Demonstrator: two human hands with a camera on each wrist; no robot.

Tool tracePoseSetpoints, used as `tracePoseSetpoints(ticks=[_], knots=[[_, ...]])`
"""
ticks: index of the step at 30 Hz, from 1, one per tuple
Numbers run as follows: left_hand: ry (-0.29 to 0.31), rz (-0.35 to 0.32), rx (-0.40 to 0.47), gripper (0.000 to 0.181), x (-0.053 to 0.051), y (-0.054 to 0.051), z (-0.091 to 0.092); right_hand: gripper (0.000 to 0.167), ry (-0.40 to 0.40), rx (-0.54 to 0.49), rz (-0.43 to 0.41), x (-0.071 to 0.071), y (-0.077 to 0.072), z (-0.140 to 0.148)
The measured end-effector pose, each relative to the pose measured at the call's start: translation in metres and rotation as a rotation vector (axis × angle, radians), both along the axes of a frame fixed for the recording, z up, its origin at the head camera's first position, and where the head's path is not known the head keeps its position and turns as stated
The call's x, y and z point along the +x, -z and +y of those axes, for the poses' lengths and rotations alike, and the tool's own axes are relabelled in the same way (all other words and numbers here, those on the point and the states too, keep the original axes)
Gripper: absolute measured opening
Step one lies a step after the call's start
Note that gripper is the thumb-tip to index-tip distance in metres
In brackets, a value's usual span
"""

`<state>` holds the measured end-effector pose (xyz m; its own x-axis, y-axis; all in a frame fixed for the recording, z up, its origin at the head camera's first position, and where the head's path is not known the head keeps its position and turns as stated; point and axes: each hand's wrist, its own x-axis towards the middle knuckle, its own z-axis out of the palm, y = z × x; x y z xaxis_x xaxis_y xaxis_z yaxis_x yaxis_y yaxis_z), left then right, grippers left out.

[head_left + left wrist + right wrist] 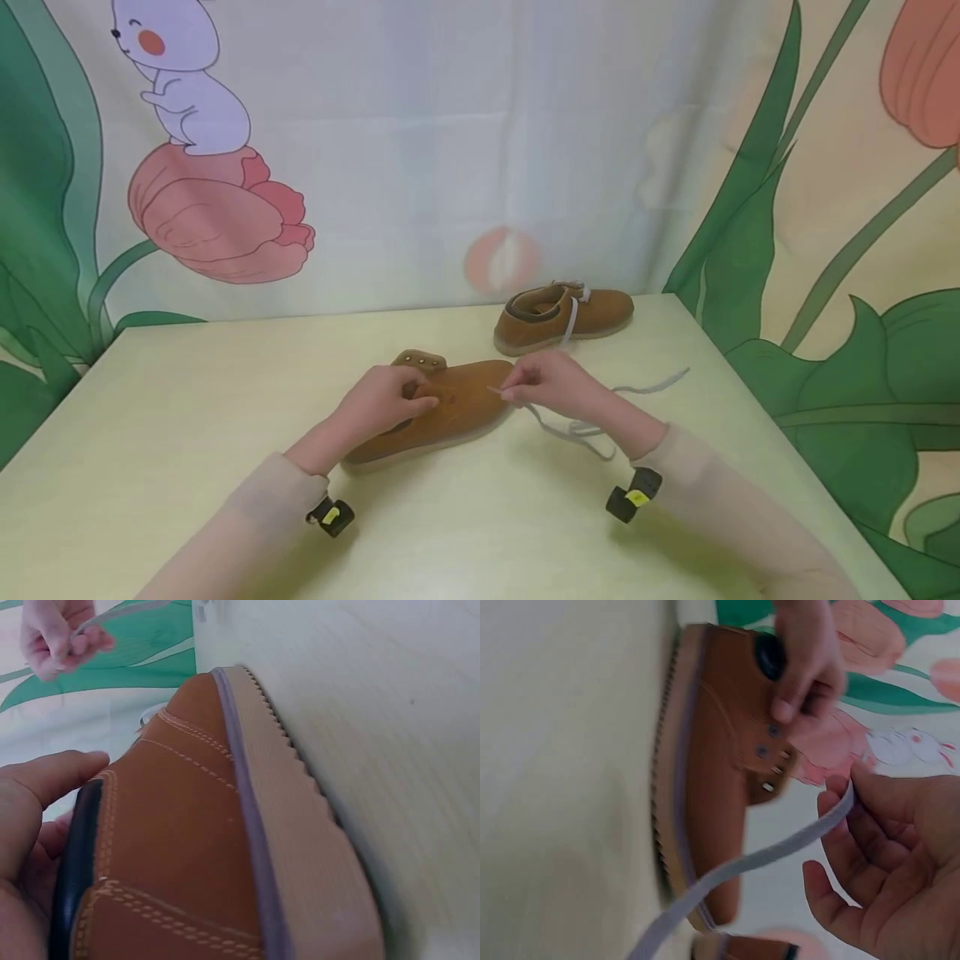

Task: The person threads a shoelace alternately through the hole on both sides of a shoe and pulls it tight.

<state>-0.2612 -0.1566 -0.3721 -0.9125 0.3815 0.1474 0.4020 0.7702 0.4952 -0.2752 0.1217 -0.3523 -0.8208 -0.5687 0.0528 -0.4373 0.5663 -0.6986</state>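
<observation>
A brown leather shoe point(472, 408) stands on the table, toe to the right, its eyelets without lace in the right wrist view. My left hand point(378, 404) grips it at the opening, thumb on the near side by the eyelets point(762, 751); the other fingers are partly hidden. Just off the toe, my right hand point(551, 385) pinches one end of a pale grey shoelace point(757, 859) between thumb and index finger. From there the lace droops to the table and lies loosely looped at the right.
Behind and to the right stands a second brown shoe point(611, 310) with its lace in. The pale table point(225, 392) meets a printed cloth backdrop point(390, 167) at its far edge. A leafy cloth point(840, 417) hangs along the right side.
</observation>
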Motion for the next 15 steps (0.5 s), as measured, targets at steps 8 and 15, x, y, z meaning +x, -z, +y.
tracePoseSetpoints(ticks=[8,15], knots=[[0.008,0.043,0.059,0.009,0.0,0.005,0.0,0.013,0.036,0.03,-0.024,-0.002,0.019,-0.04],[0.021,0.051,0.069,0.009,0.004,0.007,0.0,0.013,0.059,-0.02,-0.089,-0.004,0.031,-0.054]])
